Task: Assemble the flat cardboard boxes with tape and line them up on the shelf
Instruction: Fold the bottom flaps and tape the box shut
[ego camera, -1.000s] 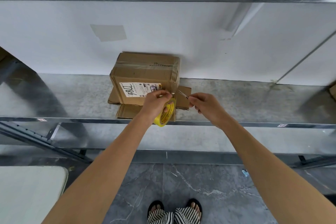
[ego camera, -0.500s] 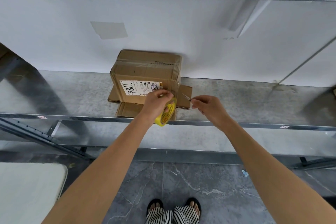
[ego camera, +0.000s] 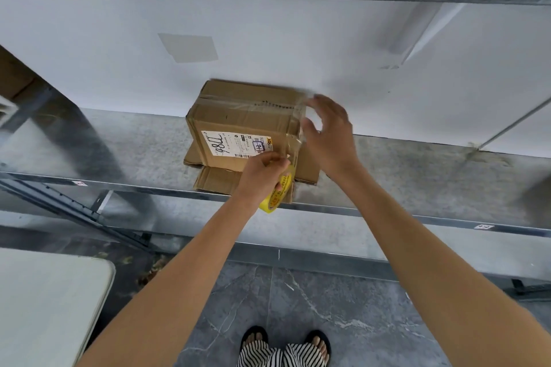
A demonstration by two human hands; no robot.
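The left hand (ego camera: pixel 262 171) gripped the yellow tape roll (ego camera: pixel 278 192). The right hand (ego camera: pixel 329 135) spread loose, with the cardboard box (ego camera: pixel 241 116) beside its fingertips.

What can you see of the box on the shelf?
The box is worn brown corrugated cardboard, upright on the metal shelf against the white wall. Clear tape crosses its top and runs down its right front edge. A white label with handwritten digits is on the front. Flaps splay flat round its base. The left hand, gripping a yellow roll, is at its lower right front corner; the right hand, fingers spread and blurred, is by its right side, contact unclear.
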